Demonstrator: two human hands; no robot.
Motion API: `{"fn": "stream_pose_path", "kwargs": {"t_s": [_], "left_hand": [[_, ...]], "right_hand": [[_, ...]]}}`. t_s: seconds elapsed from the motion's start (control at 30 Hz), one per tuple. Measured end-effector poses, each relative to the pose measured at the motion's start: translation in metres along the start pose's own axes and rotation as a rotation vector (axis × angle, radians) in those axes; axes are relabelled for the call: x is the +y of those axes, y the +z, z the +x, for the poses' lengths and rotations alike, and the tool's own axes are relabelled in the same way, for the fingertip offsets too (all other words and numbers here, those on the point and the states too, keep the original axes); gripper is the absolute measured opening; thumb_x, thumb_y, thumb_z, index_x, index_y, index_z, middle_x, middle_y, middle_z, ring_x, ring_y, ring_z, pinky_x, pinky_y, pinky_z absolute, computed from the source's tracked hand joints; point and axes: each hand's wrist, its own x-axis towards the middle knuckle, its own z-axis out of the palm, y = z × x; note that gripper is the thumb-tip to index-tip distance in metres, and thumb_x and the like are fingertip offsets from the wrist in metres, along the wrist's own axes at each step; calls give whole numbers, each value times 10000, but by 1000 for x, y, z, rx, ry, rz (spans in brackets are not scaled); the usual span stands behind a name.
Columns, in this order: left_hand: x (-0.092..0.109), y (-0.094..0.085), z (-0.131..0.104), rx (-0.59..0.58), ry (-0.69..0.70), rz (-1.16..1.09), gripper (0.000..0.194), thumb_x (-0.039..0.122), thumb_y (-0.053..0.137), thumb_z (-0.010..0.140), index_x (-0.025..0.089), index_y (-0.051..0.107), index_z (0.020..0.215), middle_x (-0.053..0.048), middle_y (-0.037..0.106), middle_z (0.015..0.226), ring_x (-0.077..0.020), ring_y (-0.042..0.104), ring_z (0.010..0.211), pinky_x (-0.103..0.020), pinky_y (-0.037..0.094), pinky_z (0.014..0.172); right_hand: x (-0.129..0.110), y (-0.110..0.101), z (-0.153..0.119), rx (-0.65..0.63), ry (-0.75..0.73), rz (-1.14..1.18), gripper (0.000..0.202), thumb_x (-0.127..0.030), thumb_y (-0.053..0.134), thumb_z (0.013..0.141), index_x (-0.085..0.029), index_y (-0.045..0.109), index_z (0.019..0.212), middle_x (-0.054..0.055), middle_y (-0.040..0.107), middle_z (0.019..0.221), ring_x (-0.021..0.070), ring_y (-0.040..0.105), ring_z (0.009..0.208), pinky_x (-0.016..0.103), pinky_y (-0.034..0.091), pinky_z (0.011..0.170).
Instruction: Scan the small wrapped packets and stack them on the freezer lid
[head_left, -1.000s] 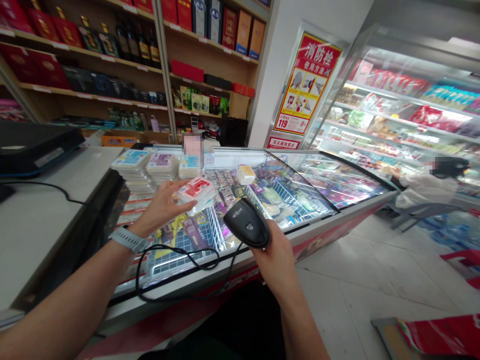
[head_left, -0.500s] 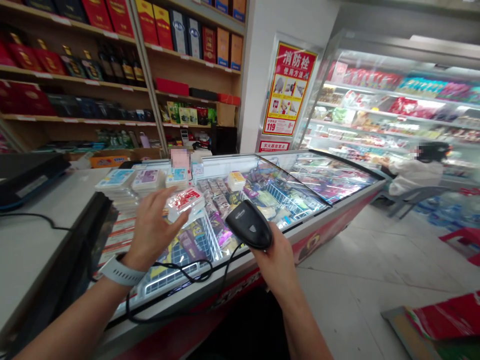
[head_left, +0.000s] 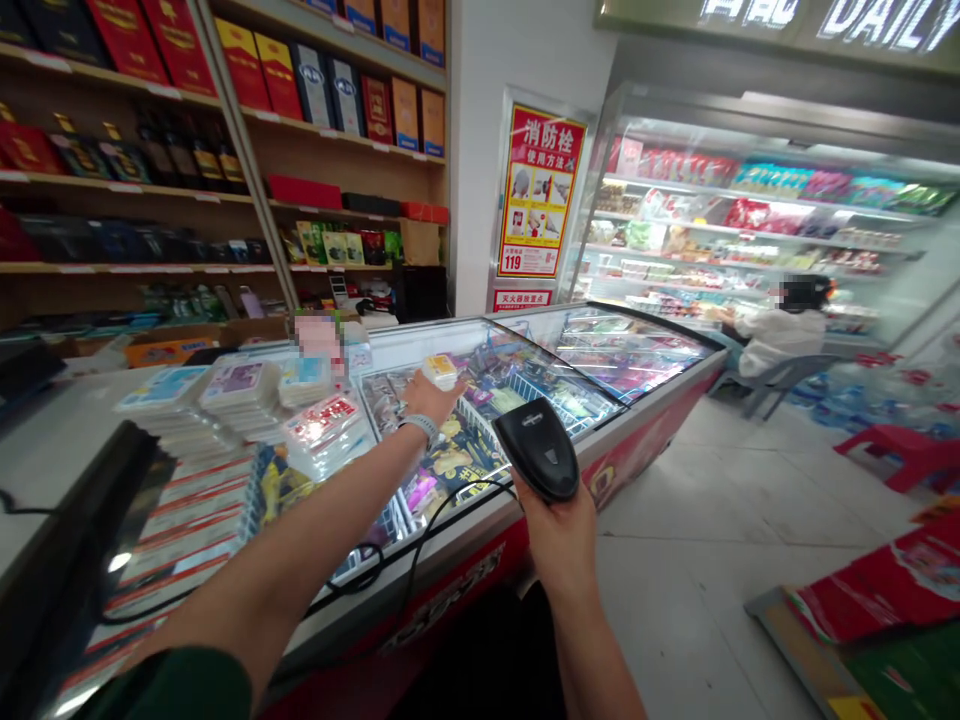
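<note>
My right hand [head_left: 559, 520] is wrapped round the handle of a black barcode scanner [head_left: 538, 450], whose cable loops off to the left. Stretched forward over the chest freezer, my left hand [head_left: 433, 402] has its fingers and thumb around a small clear plastic box with a yellow label [head_left: 440, 368]. Nearer me, a clear box with a red label [head_left: 324, 420] rests on the freezer glass. Beside it stand stacks of similar boxes with a purple label [head_left: 234, 385] and a blue label [head_left: 163, 388].
The chest freezer [head_left: 637, 425] runs away to the right, with packaged goods under its glass. A person [head_left: 784, 330] sits on a grey chair by the lit refrigerated shelves. Red and green boxes [head_left: 885, 590] lie at lower right. Shelves of bottles and gift boxes stand at left.
My left hand has left the red-labelled box on the glass and moved forward and right to the yellow-labelled box. The scanner stays in my right hand. The view has turned right.
</note>
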Motion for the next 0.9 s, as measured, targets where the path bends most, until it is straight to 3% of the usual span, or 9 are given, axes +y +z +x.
{"fn": "stream_pose_path", "kwargs": {"t_s": [0.1, 0.2, 0.5, 0.73, 0.9], "left_hand": [[10, 22, 22, 28, -127, -7, 993, 602, 735, 726, 38, 348, 1446, -358, 430, 1467, -479, 421, 1390, -593, 396, 1047], [12, 35, 38, 38, -181, -13, 996, 609, 733, 714, 36, 363, 1439, -356, 437, 1452, -478, 422, 1380, -601, 382, 1053], [6, 44, 55, 70, -133, 15, 748, 555, 704, 758, 135, 496, 1341, -259, 498, 1415, -427, 444, 1339, -584, 361, 1057], [8, 29, 30, 64, 21, -2, 661, 433, 725, 770, 119, 521, 1315, -236, 530, 1384, -408, 472, 1327, -556, 374, 1066], [2, -4, -14, -10, 293, -63, 706, 365, 779, 724, 157, 537, 1354, -166, 595, 1353, -328, 525, 1295, -447, 396, 1111]], "right_hand": [[5, -5, 1, 8, 13, 62, 429, -392, 762, 781, -146, 744, 1132, 110, 786, 1116, 299, 724, 1040, 406, 544, 941], [10, -8, 1, 4, 21, 88, 443, -387, 768, 788, -148, 736, 1159, 109, 777, 1152, 293, 719, 1062, 403, 542, 958], [9, -9, 1, 13, 26, 105, 491, -420, 763, 787, -126, 736, 1180, 119, 782, 1134, 293, 735, 1021, 382, 575, 911], [9, -9, 0, 48, 31, 59, 482, -451, 777, 771, -126, 754, 1127, 140, 784, 1115, 316, 729, 1050, 422, 558, 947], [9, -8, -2, 20, 28, 41, 512, -488, 774, 767, -129, 755, 1131, 148, 774, 1153, 344, 702, 1127, 476, 511, 1025]]}}
